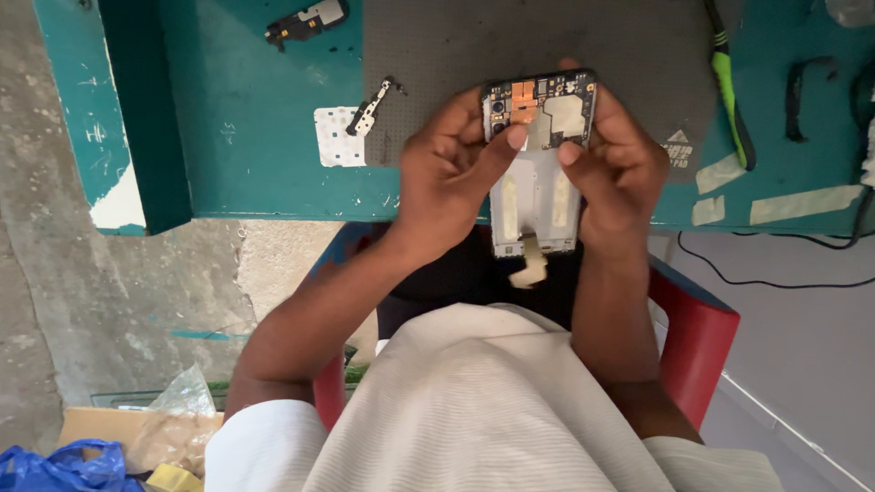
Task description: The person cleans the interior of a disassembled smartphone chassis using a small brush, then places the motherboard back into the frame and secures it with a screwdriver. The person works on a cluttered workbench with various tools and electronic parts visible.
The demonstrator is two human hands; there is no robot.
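I hold an opened phone point(538, 173) with its back cover off, over the near edge of a teal workbench point(246, 164). Its circuit board with a copper patch sits at the far end, and a white empty bay lies below. My left hand point(451, 173) grips the phone's left side, thumb pressed on the board near the camera. My right hand point(615, 173) grips the right side, thumb resting on the board's metal shield. A tan flex strip point(530, 270) dangles from the phone's near end.
A grey mat point(510, 46) covers the bench centre. On it lie a small metal bracket point(369, 109) and a white sticker sheet point(337, 137); a dark board piece point(305, 20) lies farther off. A green-handled tool point(729, 87) lies right. A red chair point(697, 342) is under me.
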